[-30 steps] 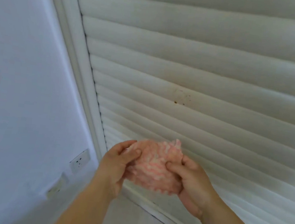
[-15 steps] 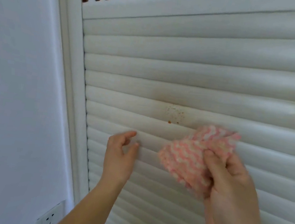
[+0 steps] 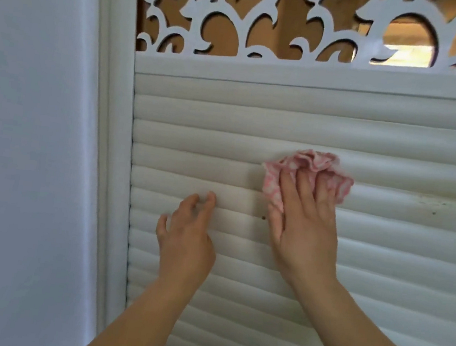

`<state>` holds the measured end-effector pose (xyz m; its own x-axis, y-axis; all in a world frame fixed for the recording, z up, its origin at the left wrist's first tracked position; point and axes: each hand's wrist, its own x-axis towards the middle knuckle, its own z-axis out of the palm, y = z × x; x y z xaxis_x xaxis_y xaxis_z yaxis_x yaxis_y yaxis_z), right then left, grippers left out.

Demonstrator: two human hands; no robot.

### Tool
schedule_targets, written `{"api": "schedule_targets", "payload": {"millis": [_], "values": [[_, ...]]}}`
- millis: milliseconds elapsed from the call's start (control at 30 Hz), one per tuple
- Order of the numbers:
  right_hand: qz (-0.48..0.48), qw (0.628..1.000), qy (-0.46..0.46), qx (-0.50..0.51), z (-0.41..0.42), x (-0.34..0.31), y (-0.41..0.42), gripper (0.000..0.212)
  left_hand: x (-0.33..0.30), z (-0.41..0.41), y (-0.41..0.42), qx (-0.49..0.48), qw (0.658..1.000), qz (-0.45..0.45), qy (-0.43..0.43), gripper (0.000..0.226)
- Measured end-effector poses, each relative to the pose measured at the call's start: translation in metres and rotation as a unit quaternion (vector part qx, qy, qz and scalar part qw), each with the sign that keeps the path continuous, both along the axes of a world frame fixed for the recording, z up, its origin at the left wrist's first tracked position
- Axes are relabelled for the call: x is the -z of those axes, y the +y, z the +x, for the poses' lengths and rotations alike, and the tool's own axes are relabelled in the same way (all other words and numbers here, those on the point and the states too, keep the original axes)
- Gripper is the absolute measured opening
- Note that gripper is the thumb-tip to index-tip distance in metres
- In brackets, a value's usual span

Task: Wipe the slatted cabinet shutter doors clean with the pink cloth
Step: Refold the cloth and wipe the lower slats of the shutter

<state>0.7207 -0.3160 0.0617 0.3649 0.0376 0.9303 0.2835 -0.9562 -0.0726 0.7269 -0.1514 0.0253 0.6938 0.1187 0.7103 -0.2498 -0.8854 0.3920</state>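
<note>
The white slatted shutter door (image 3: 255,124) fills most of the view. My right hand (image 3: 304,228) lies flat with straight fingers on the bunched pink and white cloth (image 3: 313,161) and presses it against the slats. My left hand (image 3: 187,237) rests on the slats to the left of it, fingers slightly bent, holding nothing. A small dark speck (image 3: 263,217) sits on a slat just left of my right hand. More dirty marks (image 3: 432,206) show on a slat at the right.
A white door frame (image 3: 105,129) runs down the left of the shutter, with a plain white wall (image 3: 23,147) beyond it. Above the slats is a white cut-out scroll panel (image 3: 268,25) with brown behind it.
The cloth went from both hands to my right hand alone, which rose and now presses it flat on the slats. My left hand let go and rests on the shutter. The view tilted upward.
</note>
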Motion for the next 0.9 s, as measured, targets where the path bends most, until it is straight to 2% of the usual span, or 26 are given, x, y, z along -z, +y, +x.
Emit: {"api": "schedule_targets", "payload": {"millis": [100,267,400,467,733,900], "values": [[-0.027,0.998,-0.003,0.065,-0.003,-0.001,0.016,0.068,-0.005,-0.006,0.007,0.006,1.000,0.014,0.018,0.075],[-0.079,0.991,-0.052,0.091,0.010,-0.005,0.035,0.044,-0.009,-0.007,0.015,0.017,0.999,0.033,0.029,0.074],[-0.136,0.982,-0.113,0.059,0.024,-0.013,0.050,0.039,-0.011,-0.007,0.018,0.018,0.998,0.054,0.029,0.071],[-0.153,0.977,-0.142,0.050,0.030,-0.020,0.060,0.037,-0.009,-0.004,0.020,0.021,0.998,0.057,0.008,0.067],[-0.202,0.965,-0.161,0.055,0.039,-0.032,0.073,0.029,0.001,0.014,0.022,0.036,0.991,-0.006,-0.130,0.054],[-0.195,0.965,-0.158,0.074,0.028,-0.030,0.046,0.031,0.006,0.015,0.014,0.032,0.992,-0.009,-0.123,0.064]]}}
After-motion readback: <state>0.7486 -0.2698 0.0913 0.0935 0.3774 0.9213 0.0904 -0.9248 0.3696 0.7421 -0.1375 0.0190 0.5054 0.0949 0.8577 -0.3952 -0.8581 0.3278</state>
